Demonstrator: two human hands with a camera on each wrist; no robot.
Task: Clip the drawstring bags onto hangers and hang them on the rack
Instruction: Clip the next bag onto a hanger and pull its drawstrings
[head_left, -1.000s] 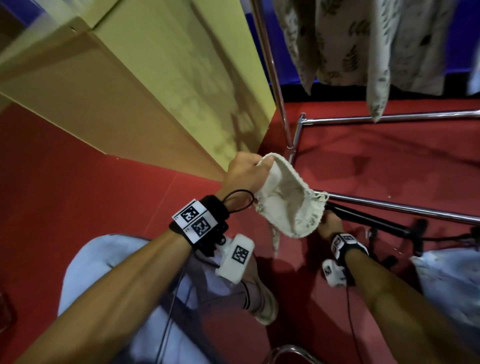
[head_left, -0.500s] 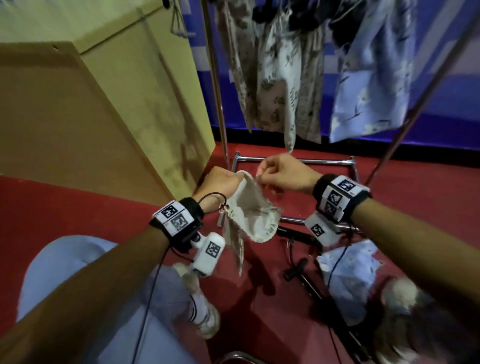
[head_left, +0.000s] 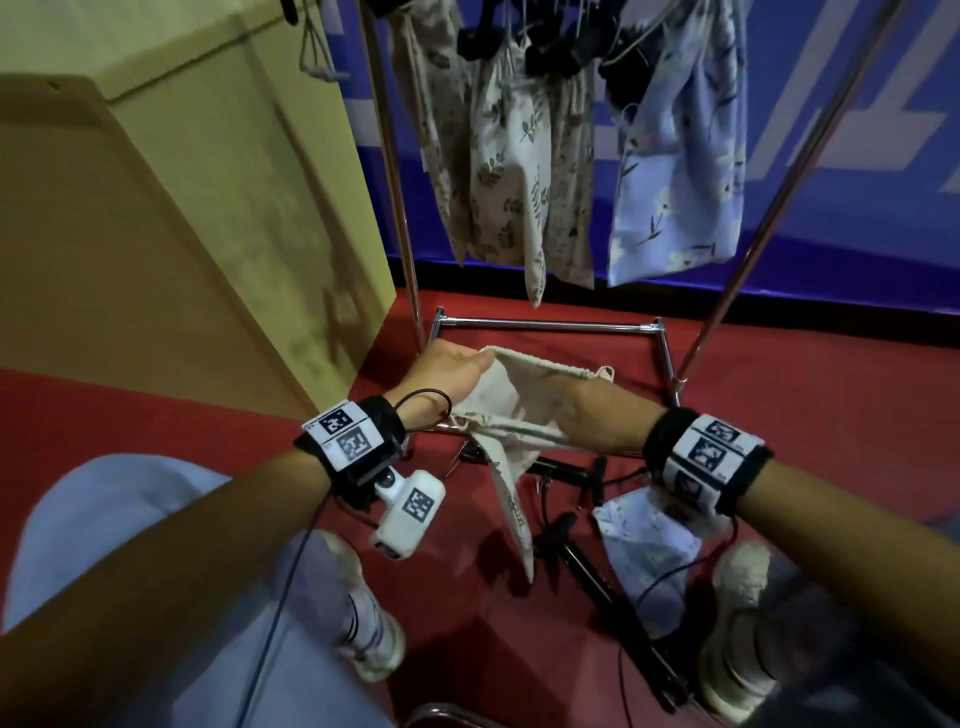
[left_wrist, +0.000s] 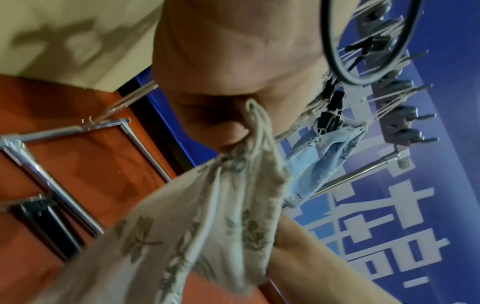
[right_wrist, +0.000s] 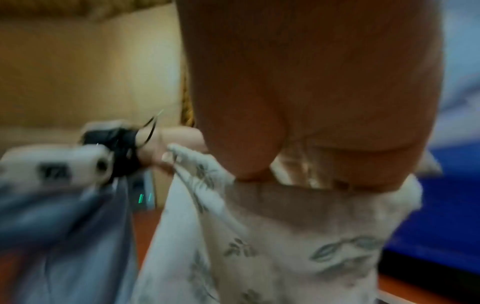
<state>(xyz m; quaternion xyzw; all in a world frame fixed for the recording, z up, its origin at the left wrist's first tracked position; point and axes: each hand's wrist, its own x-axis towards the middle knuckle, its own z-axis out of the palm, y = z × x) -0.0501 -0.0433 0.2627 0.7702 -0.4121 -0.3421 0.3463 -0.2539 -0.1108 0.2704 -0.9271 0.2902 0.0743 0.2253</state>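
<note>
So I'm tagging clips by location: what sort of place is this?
Probably a staged indoor recording area, not a home: red floor covering, blue printed banner behind a metal rack, large cardboard box beside it.

Matt, coarse-woven cream cloth drawstring bag with leaf print at centre frame. Glossy chromed metal rack behind, over matt red carpet. Dull brown cardboard box at left.

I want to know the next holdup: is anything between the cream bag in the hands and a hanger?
Nothing visible blocks it. Both the left hand and right hand grip the cream leaf-print bag; black hangers lie on the floor just below.
</note>
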